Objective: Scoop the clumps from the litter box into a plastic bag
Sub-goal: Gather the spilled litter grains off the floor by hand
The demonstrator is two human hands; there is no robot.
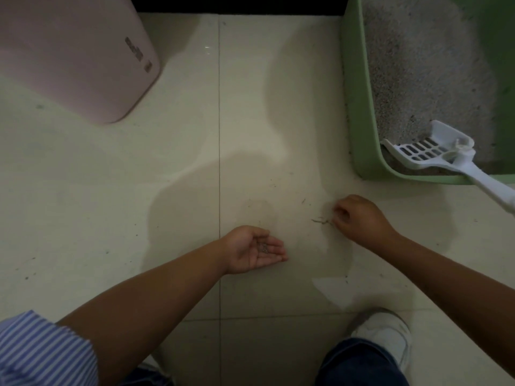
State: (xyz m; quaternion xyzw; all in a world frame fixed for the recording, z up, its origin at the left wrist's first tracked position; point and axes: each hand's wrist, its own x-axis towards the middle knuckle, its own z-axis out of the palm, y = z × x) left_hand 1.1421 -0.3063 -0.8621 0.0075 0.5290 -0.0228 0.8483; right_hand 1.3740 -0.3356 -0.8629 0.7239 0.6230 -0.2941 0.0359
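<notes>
The scoop (434,157) is light, stiff plastic, its slotted head lying in the litter box (359,112), handle over the rim: best held by the handle. Left hand (256,250) lies palm up, relaxed, cupping loose grains (263,247). Right hand (359,218) is curled knuckles-up, its grip apparently pinching floor debris (322,220). No bag shows

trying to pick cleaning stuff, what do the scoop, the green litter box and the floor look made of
Scoop: looks like white moulded plastic, matte, with slotted holes and a stiff handle.
Green litter box: probably plastic too, smooth and matte, with a rounded moulded rim.
Floor: seems to be glazed ceramic or stone tile, pale, slightly glossy, with straight grout lines and faint reflections.
</notes>
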